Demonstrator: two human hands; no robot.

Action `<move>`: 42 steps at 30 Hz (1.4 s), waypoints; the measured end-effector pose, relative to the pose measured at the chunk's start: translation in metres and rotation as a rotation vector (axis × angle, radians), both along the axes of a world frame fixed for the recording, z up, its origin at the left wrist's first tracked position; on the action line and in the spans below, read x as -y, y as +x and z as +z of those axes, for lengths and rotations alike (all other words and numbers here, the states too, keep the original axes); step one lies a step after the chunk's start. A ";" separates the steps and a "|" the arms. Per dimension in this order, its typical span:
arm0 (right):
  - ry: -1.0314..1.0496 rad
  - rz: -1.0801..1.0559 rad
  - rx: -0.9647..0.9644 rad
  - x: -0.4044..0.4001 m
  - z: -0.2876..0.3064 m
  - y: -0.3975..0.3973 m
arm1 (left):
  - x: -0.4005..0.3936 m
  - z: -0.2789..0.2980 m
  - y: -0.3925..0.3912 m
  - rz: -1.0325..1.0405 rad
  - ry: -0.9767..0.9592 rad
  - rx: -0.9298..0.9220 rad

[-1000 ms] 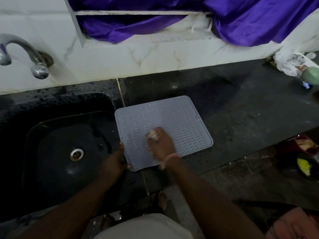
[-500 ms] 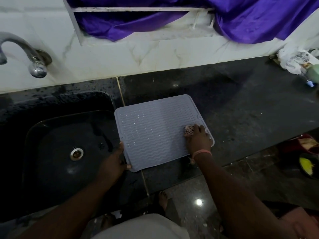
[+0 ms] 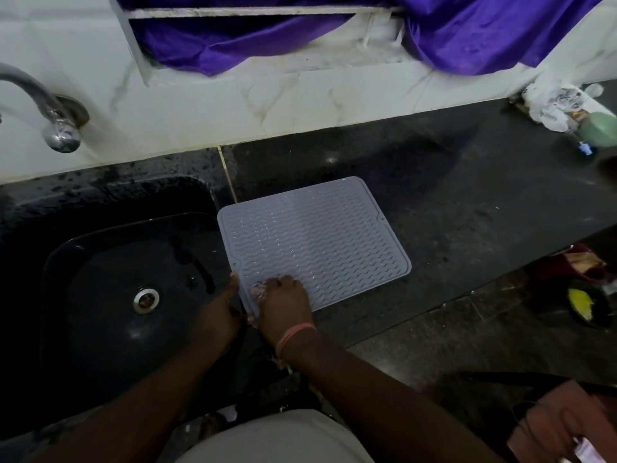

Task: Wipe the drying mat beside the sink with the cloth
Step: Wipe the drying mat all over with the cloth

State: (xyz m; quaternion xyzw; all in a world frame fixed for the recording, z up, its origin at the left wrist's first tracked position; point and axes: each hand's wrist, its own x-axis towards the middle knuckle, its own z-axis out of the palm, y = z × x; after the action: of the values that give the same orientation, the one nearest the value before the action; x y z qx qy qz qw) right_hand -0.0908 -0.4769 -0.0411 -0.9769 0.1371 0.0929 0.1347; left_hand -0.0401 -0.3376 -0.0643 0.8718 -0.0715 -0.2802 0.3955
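Head view. A grey ribbed drying mat (image 3: 314, 242) lies flat on the dark stone worktop (image 3: 467, 208), its left edge along the rim of the black sink (image 3: 100, 279) and slightly overhanging it, its near edge close to the worktop's front edge. The right hand (image 3: 285, 307) rests on the mat's near-left corner, knuckles up, with its fingers (image 3: 283, 284) curled and pressed together over a small pale cloth (image 3: 258, 290). Only a crumpled bit of the cloth shows, at the left of the fingertips, lying against the mat surface just inside the left edge. A pink band (image 3: 295, 334) circles the right wrist. The left hand (image 3: 217, 315) is just beside the right one, over the sink rim; its fingers (image 3: 233, 282) are held together and laid along the mat's left edge near the same corner, with the thumb tucked at the mat's near corner. Whether it pinches the mat or only steadies it cannot be told. The rest of the mat, toward its far and right corners, is bare.

A metal tap (image 3: 50, 118) projects from the white tiled wall (image 3: 267, 105) above the sink's far-left corner. Purple fabric (image 3: 467, 31) hangs in the recess above the wall. At the worktop's far-right corner sit a crumpled white plastic bag (image 3: 551, 105) and a green bottle (image 3: 601, 130).
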 end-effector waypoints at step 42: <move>-0.067 -0.372 0.175 0.108 -0.009 -0.024 | 0.001 -0.004 -0.010 0.022 0.055 -0.020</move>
State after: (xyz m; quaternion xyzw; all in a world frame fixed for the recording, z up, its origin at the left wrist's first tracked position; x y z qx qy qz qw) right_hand -0.1143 -0.5850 -0.0501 -0.9431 0.3057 -0.0235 0.1285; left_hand -0.0502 -0.3385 -0.0685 0.8803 -0.0504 -0.2865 0.3749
